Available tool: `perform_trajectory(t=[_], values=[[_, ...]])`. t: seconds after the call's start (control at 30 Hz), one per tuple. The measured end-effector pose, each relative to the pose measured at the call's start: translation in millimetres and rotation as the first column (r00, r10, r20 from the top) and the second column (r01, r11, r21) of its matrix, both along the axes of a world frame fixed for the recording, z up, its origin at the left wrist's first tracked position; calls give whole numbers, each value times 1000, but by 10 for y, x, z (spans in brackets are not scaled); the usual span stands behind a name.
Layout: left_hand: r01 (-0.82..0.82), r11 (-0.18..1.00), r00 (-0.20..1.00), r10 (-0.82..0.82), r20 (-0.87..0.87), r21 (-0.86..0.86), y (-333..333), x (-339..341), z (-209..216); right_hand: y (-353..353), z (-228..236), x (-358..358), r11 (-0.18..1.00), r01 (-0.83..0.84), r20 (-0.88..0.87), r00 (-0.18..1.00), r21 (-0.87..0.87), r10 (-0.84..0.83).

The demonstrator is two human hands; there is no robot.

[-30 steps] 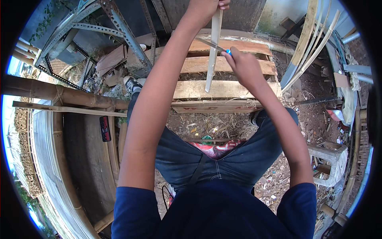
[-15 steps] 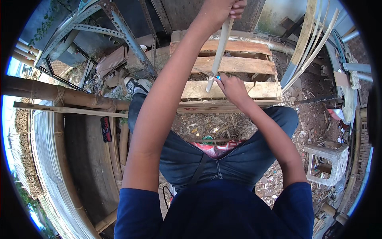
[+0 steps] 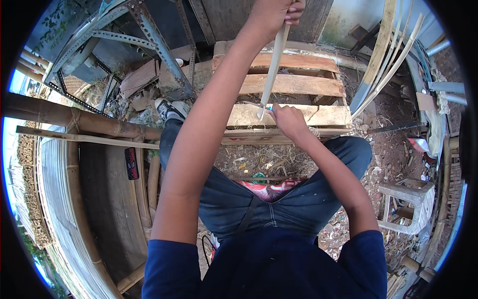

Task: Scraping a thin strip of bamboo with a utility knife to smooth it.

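My left hand (image 3: 281, 14) is raised at the top of the view, its fingers wrapped round the upper part of a pale flat strip (image 3: 274, 65) that looks like bamboo. The strip slopes down toward me, its lower end over the nearest slat of a wooden crate (image 3: 318, 114). My right hand (image 3: 289, 121) is closed on a knife (image 3: 269, 106); a bit of blue handle shows, and the rest of it is hidden in the fingers. The thin blade lies across the strip close to its lower end, touching it.
Several long pale strips (image 3: 398, 65) lean at the right behind the crate. A worn whitish stool (image 3: 420, 209) stands at the right. A phone (image 3: 132, 163) rests on the bamboo bench (image 3: 107, 199) at the left. Near it stands a perforated metal frame (image 3: 159, 45). Shavings litter the ground.
My right hand and the knife have slid down the strip toward its lower end, nearer to me and slightly left. My left hand keeps its grip up high, almost unmoved.
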State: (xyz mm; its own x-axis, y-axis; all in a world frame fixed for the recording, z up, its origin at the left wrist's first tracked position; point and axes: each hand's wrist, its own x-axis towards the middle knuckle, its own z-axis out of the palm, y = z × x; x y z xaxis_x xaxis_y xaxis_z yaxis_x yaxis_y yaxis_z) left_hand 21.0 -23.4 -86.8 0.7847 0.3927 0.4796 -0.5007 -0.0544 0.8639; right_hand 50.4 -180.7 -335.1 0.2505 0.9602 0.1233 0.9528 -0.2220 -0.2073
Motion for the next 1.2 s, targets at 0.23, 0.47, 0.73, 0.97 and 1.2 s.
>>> perform_trajectory(t=[0.23,0.47,0.73,0.97,1.2], values=[[33,998,998,-31,49,-60,168,-71,3,116,662,54,937,85,-44,996,338,-74],[157,983,986,-149,79,-98,212,-141,5,-20,-482,-56,991,60,-34,997,-117,-65],[82,991,990,-69,120,-103,119,-163,22,-117,-474,-33,984,134,-119,986,114,-121],[122,991,987,-115,113,-59,243,-275,-24,-144,20,-168,996,94,-131,987,-8,-95],[39,995,992,-26,125,-97,314,-282,-28,-729,-119,415,957,249,-506,812,-152,-292]])
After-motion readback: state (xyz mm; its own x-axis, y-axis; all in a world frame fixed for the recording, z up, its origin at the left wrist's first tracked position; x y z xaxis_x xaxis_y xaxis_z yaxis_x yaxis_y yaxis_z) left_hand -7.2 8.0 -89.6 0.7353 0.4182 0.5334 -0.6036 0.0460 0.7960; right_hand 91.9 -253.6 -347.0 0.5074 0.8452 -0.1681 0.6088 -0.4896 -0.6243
